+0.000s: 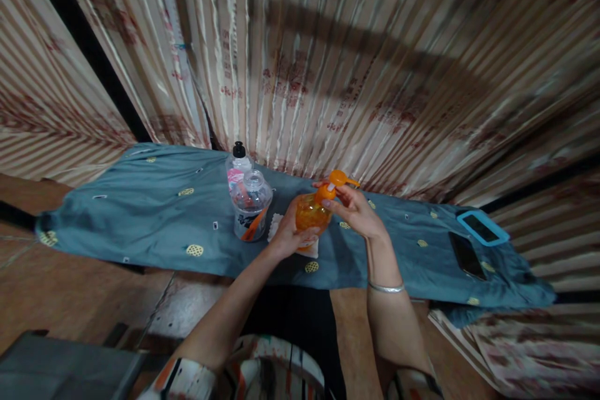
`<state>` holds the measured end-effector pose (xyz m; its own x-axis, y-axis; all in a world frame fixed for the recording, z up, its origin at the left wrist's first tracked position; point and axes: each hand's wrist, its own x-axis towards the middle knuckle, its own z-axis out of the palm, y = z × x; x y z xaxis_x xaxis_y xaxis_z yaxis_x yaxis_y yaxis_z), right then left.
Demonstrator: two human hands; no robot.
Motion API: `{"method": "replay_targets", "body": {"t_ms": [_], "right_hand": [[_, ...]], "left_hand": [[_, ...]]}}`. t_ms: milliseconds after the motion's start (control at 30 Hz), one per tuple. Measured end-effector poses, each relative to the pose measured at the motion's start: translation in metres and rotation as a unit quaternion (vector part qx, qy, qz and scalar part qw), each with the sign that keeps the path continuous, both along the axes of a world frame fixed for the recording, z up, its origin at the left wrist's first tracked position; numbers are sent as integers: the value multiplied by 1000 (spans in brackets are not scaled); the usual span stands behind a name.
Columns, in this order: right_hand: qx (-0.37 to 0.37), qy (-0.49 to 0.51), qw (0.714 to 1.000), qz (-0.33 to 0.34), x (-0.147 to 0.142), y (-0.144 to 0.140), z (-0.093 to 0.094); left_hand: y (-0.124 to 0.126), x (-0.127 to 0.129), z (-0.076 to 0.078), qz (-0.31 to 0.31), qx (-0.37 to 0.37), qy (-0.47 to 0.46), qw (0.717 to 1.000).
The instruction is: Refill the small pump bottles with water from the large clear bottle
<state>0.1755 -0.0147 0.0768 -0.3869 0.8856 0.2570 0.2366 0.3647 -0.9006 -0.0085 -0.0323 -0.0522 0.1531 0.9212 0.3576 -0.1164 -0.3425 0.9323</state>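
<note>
An orange pump bottle tilts to the right between my hands, over a white cloth or tissue. My left hand wraps around its clear orange body. At its neck, the fingers of my right hand close on the orange pump head. Left of my left hand stands a clear plastic bottle without a cap, with an orange and black label. Just behind it is another clear bottle with a black cap and a pink label.
A blue-green cloth with pineapple prints covers the long narrow table. On its right end lie a black phone and a light blue framed device. A striped curtain hangs close behind. A dark grey stool or box stands at lower left.
</note>
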Motion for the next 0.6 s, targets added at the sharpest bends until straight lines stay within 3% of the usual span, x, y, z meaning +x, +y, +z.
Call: {"method": "replay_targets", "body": {"t_ms": [233,467,600], "right_hand": [[60,-1,990,-129,-19,-14,-5],[75,-23,950,-303,-43,-28,-7],[71,-27,944,-322,-46,-30,-4]], "left_hand": [[0,2,-4,-8,-11,-15,1000],[1,1,-10,-2,4,-29,1000],[2,0,-12,-5,-7,-17,1000]]}}
